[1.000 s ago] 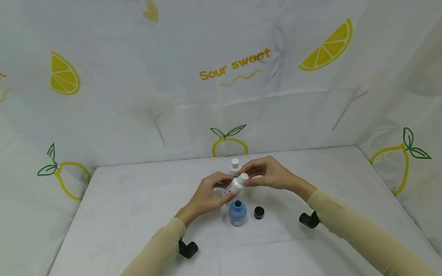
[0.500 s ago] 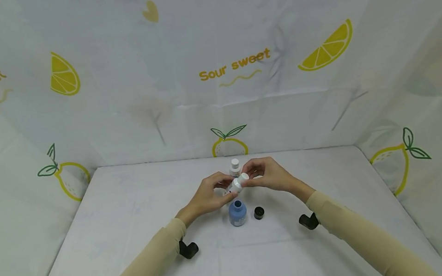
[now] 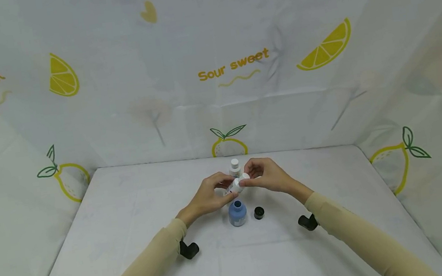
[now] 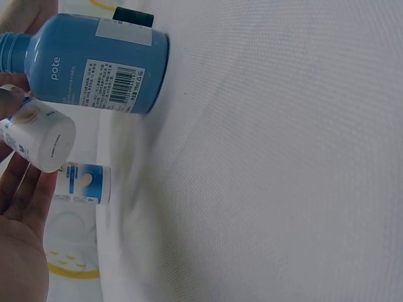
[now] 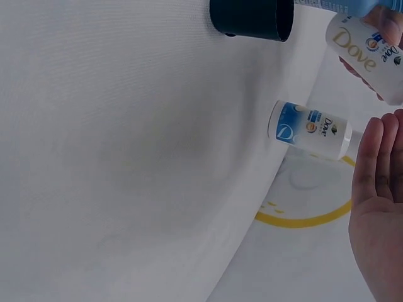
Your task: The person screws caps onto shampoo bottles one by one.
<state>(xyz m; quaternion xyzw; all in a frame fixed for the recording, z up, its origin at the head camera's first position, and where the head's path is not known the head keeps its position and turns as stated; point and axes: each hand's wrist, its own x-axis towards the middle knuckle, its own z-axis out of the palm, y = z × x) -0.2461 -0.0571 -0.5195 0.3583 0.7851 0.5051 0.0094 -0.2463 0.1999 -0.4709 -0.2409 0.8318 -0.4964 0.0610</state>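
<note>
My left hand [image 3: 210, 193] grips a small white Dove bottle [image 3: 232, 187], tilted with its top toward the right. The thumb and fingers of my right hand [image 3: 267, 176] pinch its white cap [image 3: 245, 176]. Just behind stands a second white Dove bottle [image 3: 235, 169], upright with its cap on; the right wrist view shows the blue band on this standing bottle [image 5: 308, 129]. Nearer to me is a blue bottle [image 3: 238, 216] with an uncovered neck. In the left wrist view the base of the held bottle [image 4: 55, 141] overlaps the blue bottle [image 4: 63, 69].
A black cap [image 3: 259, 212] lies on the table right of the blue bottle. The white-covered table [image 3: 127, 187] meets a lemon-print curtain [image 3: 185, 124] at its back edge. Black wrist cameras [image 3: 188, 250] hang under both sleeves.
My right hand's thumb has shifted slightly over the cap, which it now partly covers. The left hand and the held bottle keep nearly the same place.
</note>
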